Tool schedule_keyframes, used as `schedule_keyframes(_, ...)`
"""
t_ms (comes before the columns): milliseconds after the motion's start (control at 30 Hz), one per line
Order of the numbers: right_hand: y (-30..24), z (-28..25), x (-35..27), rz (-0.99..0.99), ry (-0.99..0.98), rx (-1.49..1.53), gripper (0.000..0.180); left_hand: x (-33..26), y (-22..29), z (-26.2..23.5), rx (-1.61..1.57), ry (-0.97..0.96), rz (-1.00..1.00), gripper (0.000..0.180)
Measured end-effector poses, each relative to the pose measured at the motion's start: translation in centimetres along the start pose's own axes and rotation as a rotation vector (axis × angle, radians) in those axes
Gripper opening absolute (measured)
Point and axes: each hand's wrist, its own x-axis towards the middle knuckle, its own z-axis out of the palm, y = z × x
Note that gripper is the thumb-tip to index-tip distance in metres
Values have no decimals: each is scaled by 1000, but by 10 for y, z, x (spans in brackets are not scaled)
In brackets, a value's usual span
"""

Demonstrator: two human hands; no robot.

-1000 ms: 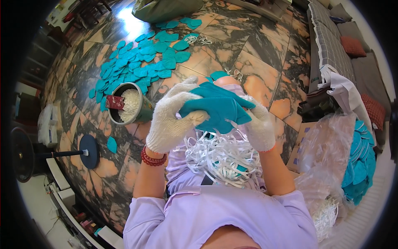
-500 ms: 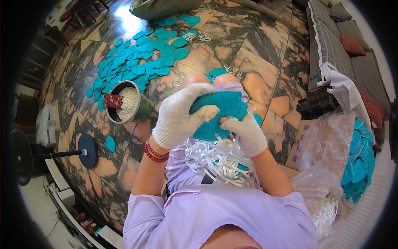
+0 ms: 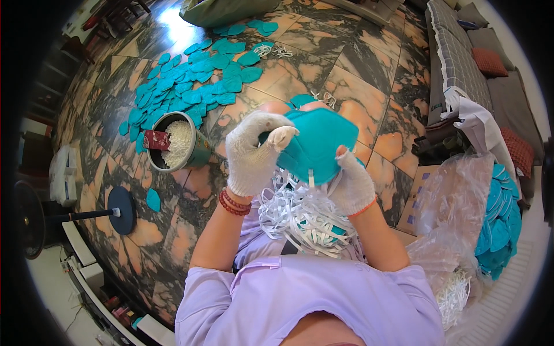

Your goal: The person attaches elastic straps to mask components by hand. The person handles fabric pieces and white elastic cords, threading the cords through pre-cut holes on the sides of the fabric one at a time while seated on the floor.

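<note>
While you sit on the marble floor (image 3: 369,75), both your hands are up in front of you, and they wear white knit gloves. Your left hand (image 3: 254,153) is closed on the left side of a teal mask (image 3: 320,144), with its fingers curled over the top edge. Your right hand (image 3: 353,185) grips the same mask from below on the right side, and its thumb points up against the mask. The mask sits between your two hands, just above your lap. Under it, a big pile of white straps (image 3: 303,216) lies in your lap. Far to the left, many more teal masks (image 3: 190,86) are spread flat on the floor. Near them, on your left, stands a round metal pot (image 3: 199,154) with white stuff inside and a small red thing on its rim. A black dumbbell (image 3: 115,210) lies on the floor farther left, with one teal mask just beside it. On your right, a clear plastic bag (image 3: 461,213) holds a stack of teal masks. A couch (image 3: 461,52) stands far on the right.
</note>
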Motion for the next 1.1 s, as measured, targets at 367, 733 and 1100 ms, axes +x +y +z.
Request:
schedule_keyframes(367, -16, 16, 4, -150, 401, -341, 21, -5, 11, 8, -26, 108, -116, 22)
schedule_keyframes(733, -13, 19, 15, -363, 226, -777, 31, -15, 18, 24, -225, -268, -384, 35)
schedule_keyframes(1100, 71, -6, -22, -775, -294, -1426, 15, 26, -102, -38, -1303, 198, -671, 15)
